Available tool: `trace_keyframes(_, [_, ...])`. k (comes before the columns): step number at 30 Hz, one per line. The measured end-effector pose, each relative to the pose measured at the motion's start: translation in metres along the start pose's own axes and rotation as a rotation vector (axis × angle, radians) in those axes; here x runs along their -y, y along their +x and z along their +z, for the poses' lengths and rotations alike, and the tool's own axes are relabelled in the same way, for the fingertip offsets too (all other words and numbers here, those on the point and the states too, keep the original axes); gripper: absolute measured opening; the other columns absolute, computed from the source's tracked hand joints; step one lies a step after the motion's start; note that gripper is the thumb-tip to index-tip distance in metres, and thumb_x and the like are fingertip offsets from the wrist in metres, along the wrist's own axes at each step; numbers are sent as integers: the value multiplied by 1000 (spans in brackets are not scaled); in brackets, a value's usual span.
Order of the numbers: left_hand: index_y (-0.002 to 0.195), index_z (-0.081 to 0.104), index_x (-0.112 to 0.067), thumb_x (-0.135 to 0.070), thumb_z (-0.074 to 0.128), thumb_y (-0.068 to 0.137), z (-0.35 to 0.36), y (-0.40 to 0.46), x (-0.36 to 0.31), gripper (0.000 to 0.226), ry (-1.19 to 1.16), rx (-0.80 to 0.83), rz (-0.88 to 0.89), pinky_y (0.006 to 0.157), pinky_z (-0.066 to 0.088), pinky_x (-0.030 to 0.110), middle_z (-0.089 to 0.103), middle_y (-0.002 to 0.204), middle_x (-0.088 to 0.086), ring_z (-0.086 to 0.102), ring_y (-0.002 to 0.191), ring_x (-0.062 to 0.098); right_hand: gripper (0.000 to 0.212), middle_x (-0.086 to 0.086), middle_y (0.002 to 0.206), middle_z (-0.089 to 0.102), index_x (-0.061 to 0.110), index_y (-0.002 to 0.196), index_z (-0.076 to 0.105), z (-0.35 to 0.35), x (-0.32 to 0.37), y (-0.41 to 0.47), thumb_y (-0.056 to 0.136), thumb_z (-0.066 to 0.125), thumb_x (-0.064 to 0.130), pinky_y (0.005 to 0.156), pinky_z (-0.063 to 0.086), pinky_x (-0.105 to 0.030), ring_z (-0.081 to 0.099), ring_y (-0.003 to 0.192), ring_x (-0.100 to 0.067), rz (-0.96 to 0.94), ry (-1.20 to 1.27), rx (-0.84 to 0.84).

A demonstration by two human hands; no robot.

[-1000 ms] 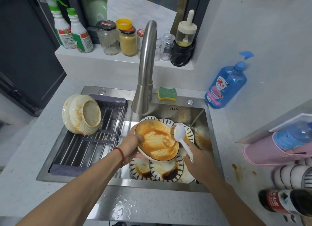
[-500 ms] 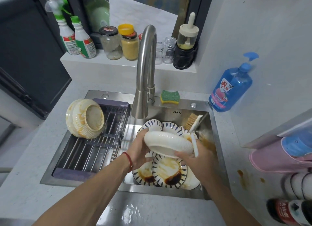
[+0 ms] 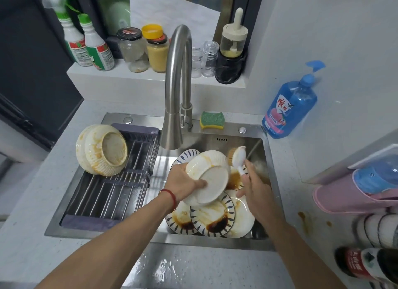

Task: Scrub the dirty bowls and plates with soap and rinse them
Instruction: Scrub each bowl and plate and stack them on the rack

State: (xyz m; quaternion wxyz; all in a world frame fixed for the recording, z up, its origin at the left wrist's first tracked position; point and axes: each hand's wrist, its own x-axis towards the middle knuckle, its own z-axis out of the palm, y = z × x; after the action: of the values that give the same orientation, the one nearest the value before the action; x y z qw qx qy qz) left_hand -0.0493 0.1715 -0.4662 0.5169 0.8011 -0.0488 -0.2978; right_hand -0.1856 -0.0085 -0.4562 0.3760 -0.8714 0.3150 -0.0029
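Now, at the frame's centre, the left hand (image 3: 183,182) grips a white bowl (image 3: 207,176) tilted bottom-up over stained plates (image 3: 212,218) in the sink (image 3: 268,159). Just right, the right hand (image 3: 255,186) holds a white brush (image 3: 239,158). Two dirty bowls (image 3: 102,149) lean on the rack (image 3: 112,194) at left.

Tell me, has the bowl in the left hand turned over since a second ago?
Yes. The bowl now shows its base, mouth turned toward the faucet; earlier its sauce-stained inside faced up.

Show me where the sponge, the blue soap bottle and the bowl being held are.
sponge (image 3: 212,120), head view, green top face.
blue soap bottle (image 3: 289,107), head view, its body.
bowl (image 3: 213,178), head view, its underside.
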Motion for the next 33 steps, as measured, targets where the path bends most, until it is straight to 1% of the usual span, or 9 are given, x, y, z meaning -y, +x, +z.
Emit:
trace_keyframes(3, [79, 63, -32, -17, 94, 69, 2, -2, 0, 36, 246, -66, 85, 79, 61, 36, 74, 89, -5, 70, 88, 19, 57, 1, 65, 57, 40, 162, 9, 6, 32, -20, 111, 33, 31, 49, 47, -27, 56, 55, -12, -191, -175, 172])
trace_keyframes(7, [78, 68, -17, -30, 89, 74, 1, -9, -6, 25, 451, -130, 183, 70, 60, 35, 72, 78, -2, 70, 80, 23, 61, 0, 72, 55, 37, 162, 8, 7, 51, -19, 111, 39, 26, 51, 37, -25, 50, 58, -10, -252, -343, 148])
trace_keyframes(14, [80, 70, -26, -17, 86, 74, -12, -15, -16, 19, 494, -121, 152, 70, 59, 32, 63, 66, -9, 69, 78, 21, 52, 2, 71, 59, 32, 161, 22, 16, 64, -26, 111, 35, 32, 52, 45, -30, 57, 60, -12, -252, -270, 192])
trace_keyframes(19, [67, 61, -27, -11, 83, 71, -20, -18, -16, 28, 472, -111, 118, 70, 60, 33, 63, 65, -7, 64, 73, 20, 53, 5, 73, 58, 30, 162, 21, 25, 78, -40, 111, 37, 31, 57, 51, -30, 59, 65, -12, -257, -301, 218])
trace_keyframes(22, [74, 68, -18, -23, 83, 63, -24, -23, -16, 20, 396, -94, 102, 67, 59, 41, 67, 66, 6, 59, 64, 22, 51, 3, 86, 57, 29, 162, 24, 17, 71, -20, 112, 33, 32, 66, 54, -31, 60, 75, -11, -121, -248, 190])
trace_keyframes(24, [80, 72, -11, -32, 76, 53, -28, -24, -15, 35, 369, -97, 109, 64, 59, 42, 72, 72, 13, 63, 65, 28, 50, 4, 85, 53, 25, 161, 28, 17, 71, -18, 112, 33, 30, 66, 50, -29, 56, 77, -11, -93, -211, 180])
trace_keyframes(28, [77, 71, -17, 0, 83, 64, -34, -21, -6, 24, 373, -75, 97, 60, 58, 28, 72, 72, 2, 67, 72, 20, 46, 2, 81, 54, 23, 158, 36, 14, 69, -16, 111, 35, 27, 51, 37, -18, 46, 63, -6, -91, -153, 224])
trace_keyframes(31, [81, 77, -15, 5, 81, 59, -38, -16, 1, 31, 346, -85, 77, 64, 64, 35, 76, 75, 3, 71, 75, 21, 47, 2, 80, 53, 20, 157, 39, 12, 65, -10, 111, 34, 27, 55, 37, -21, 48, 67, -9, -45, -143, 205])
trace_keyframes(33, [80, 77, -14, 10, 81, 57, -41, -13, 4, 33, 276, -74, 63, 60, 60, 28, 74, 74, -2, 69, 73, 16, 45, 1, 84, 54, 23, 155, 41, 15, 66, -18, 111, 35, 27, 62, 42, -26, 51, 73, -14, -78, -106, 240])
